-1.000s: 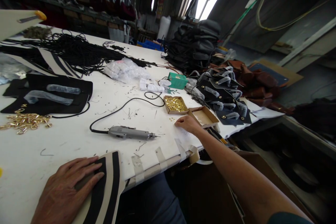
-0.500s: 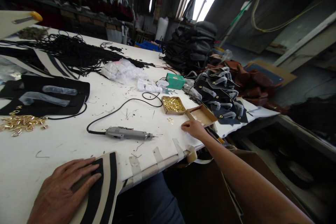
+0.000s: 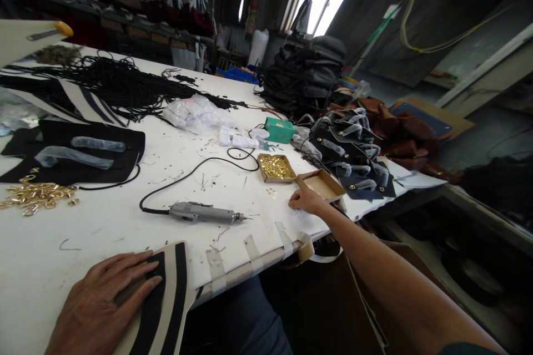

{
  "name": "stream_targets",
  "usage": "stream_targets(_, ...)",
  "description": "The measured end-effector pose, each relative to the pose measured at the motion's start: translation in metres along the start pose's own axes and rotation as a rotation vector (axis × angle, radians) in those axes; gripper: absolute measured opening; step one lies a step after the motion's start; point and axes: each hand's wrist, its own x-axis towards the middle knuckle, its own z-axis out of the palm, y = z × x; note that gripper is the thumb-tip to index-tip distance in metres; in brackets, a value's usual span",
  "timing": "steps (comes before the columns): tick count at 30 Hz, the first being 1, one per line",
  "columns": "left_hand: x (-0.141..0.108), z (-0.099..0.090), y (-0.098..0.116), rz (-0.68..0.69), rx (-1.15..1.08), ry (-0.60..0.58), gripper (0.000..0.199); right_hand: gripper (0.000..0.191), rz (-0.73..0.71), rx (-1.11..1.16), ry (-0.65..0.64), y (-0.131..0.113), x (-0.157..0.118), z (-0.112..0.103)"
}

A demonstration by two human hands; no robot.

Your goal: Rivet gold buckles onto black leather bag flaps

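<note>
My left hand lies flat, fingers stretched out, on a beige panel with black stripes at the table's front edge. My right hand is reached out to the right, beside a shallow open cardboard box. Its fingers are curled down at the tabletop, over what looks like clear plastic; whatever they pinch is hidden. Between the hands lies a grey electric screwdriver, its bit pointing right. Another small box holds gold-coloured metal pieces, with a few loose pieces in front.
Gold rings lie in a heap at left, by black panels with wrapped handles. The screwdriver's cord loops across the table. A green box, black cords and stacked black bags stand farther back.
The view has shifted slightly. My right hand stays beside the cardboard box with its fingers curled, and my left hand stays flat on the striped panel.
</note>
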Motion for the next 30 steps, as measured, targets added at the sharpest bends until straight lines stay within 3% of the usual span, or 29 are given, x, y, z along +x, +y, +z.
stream_targets(9,-0.001,0.0,0.002,-0.014,-0.01,0.007,0.06,0.006,0.007,-0.01,-0.05,-0.003,-0.004,0.0)
stream_targets(22,0.004,-0.01,0.015,-0.061,-0.077,0.003,0.06,0.016,-0.025,-0.144,0.066,0.001,0.001,0.005)
stream_targets(30,0.001,-0.005,0.007,-0.053,-0.025,-0.01,0.055,0.017,-0.048,-0.171,0.081,0.001,0.0,0.004)
